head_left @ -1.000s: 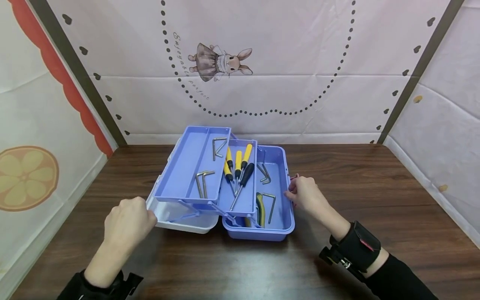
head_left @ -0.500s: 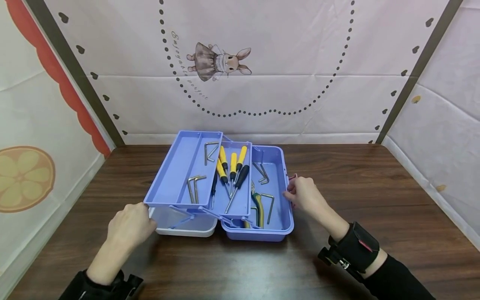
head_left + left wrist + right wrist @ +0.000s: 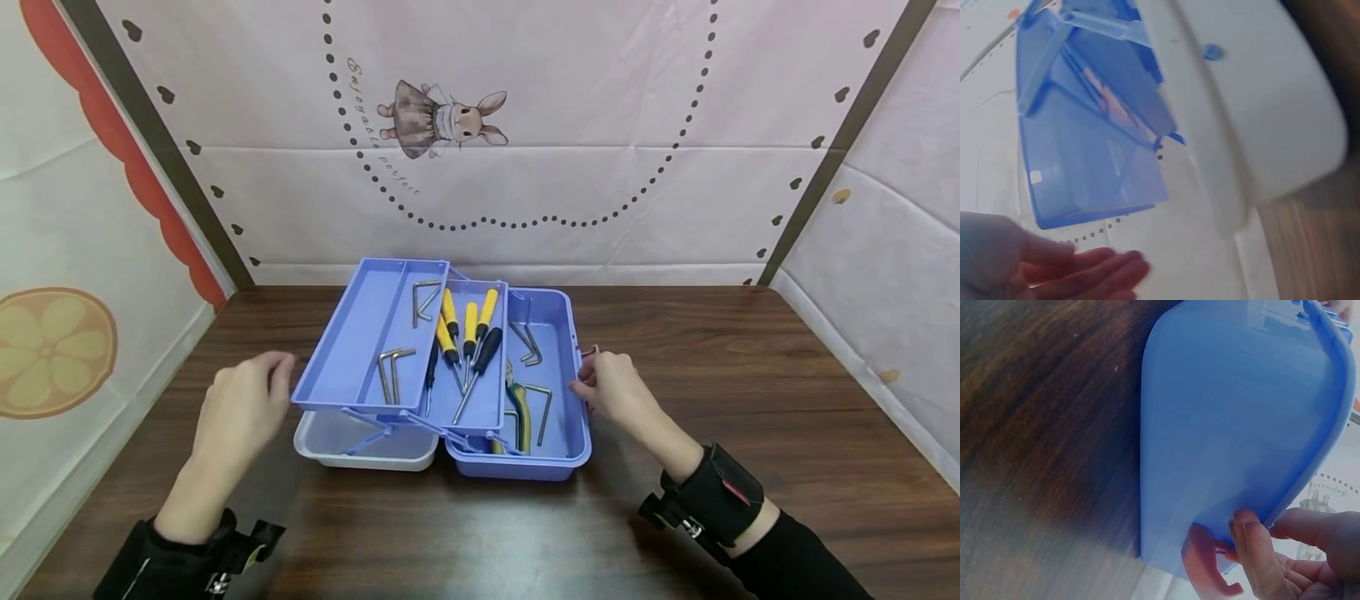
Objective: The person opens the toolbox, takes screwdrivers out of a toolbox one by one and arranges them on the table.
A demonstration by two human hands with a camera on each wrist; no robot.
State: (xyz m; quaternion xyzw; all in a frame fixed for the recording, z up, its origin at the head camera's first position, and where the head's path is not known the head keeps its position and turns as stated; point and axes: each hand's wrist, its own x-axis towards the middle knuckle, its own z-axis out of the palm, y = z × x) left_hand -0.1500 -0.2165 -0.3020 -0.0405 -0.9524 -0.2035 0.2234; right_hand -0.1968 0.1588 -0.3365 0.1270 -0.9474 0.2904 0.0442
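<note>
A blue toolbox stands opened out, its white lid lying to the left. My right hand holds the box's right wall, thumb over the rim and fingers outside beside a red latch. Just left of the upper tray, my left hand hovers with loosely bent fingers, holding nothing; the left wrist view has a gap between these fingers and the tray. Hex keys lie in the upper tray. Several screwdrivers, mostly yellow-handled, fill the middle tray. Green-and-yellow pliers lie in the base, partly covered.
Folding blue arms link the trays to the box. The dark wooden table extends in front and to both sides. A white printed cloth forms the wall behind, with more cloth at both sides.
The trays have swung left and down with the lid, then come to rest. My left hand has let go and moved away to the upper left. My right hand has stayed at the rim.
</note>
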